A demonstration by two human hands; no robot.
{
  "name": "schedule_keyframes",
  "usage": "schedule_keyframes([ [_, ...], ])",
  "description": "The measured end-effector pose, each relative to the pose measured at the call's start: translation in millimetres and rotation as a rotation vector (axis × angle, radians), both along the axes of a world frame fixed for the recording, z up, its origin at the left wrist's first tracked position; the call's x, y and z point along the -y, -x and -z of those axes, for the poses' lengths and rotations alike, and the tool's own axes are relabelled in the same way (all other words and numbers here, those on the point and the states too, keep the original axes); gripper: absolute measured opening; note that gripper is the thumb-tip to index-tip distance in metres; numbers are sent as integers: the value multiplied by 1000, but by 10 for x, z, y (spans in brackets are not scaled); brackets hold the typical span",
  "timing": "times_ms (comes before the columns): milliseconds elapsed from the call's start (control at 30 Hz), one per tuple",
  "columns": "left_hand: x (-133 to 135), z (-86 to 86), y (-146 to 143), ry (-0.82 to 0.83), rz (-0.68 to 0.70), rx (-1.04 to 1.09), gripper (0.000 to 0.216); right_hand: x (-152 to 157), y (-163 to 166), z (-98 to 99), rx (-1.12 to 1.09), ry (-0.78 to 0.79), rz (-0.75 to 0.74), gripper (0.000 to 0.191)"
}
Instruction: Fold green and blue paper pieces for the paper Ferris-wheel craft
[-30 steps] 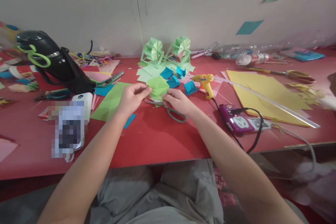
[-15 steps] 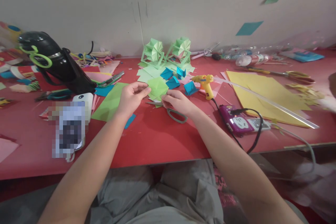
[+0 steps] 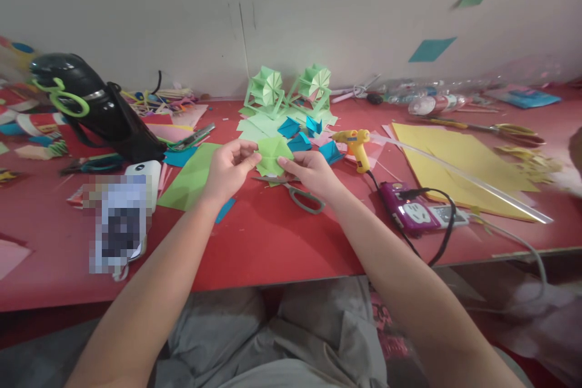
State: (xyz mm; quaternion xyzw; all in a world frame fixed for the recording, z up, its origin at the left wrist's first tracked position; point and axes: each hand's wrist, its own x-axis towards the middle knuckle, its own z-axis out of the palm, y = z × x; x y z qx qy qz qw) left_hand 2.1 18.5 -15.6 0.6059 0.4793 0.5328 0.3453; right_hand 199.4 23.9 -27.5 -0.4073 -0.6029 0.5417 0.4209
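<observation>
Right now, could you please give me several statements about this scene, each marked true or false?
1. The left hand and the right hand both hold the small green paper. True.
2. The scissors lie on top of the yellow paper. False: the scissors are beside the right hand.
3. The glue gun is to the right of the blue pieces. True.
4. Three green models stand at the back. False: there are two models.
5. A clear strip lies across the yellow paper. True.
6. The glue gun is blue. False: it is mainly yellow.
</observation>
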Motion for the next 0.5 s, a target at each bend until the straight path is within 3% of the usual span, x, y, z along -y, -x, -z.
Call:
schedule_keyframes([
  [133, 23, -6, -12, 35, 26, 22, 26, 7, -15, -27, 9, -5, -19, 53],
  [300, 81, -3, -94, 172, 215, 90, 41, 22, -7, -29, -4, -44, -62, 51],
  [500, 86, -24, -66, 167, 285, 67, 44, -2, -22, 41, 70, -100, -71, 44],
])
